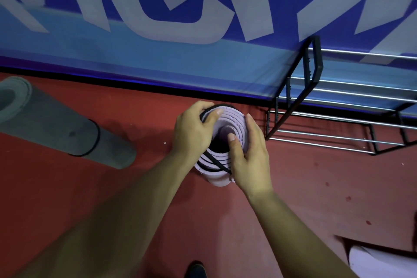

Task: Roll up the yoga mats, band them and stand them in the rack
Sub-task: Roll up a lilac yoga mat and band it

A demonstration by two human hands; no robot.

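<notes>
1. The lilac mat (222, 119) stands on end on the red floor (293, 187) between the two hands; from above, little but its coiled top shows, and its foot is hidden
2. The left hand (194, 133) is curled over the roll's far-left rim and pinches the black band (216, 162) there; its fingertips are tucked out of sight
3. From that pinch the band runs round the far rim, then crosses the near coils and vanishes under the heel of the right hand (248, 158); whether it rings the whole roll cannot be told
4. The right hand clasps the roll's right side, thumb laid across the coils toward the dark hollow, fingers wrapped down the outer wall and mostly hidden
5. The rack (316, 70), a black frame with metal rails, stands near the right hand, to its right and beyond it; the picture's edge cuts it off
6. Well to the left of the left hand is a grey mat (56, 126), rolled, with a second band (96, 140) round it; its far end is cut off, and whether it leans or lies is unclear
7. Below the forearms a dark shoe (196, 269) is half cut off; a pale thing (372, 262) in the corner below the right arm cannot be made out
8. Beyond both hands hangs a blue banner (203, 63) whose pale letters are cropped and unreadable
</notes>
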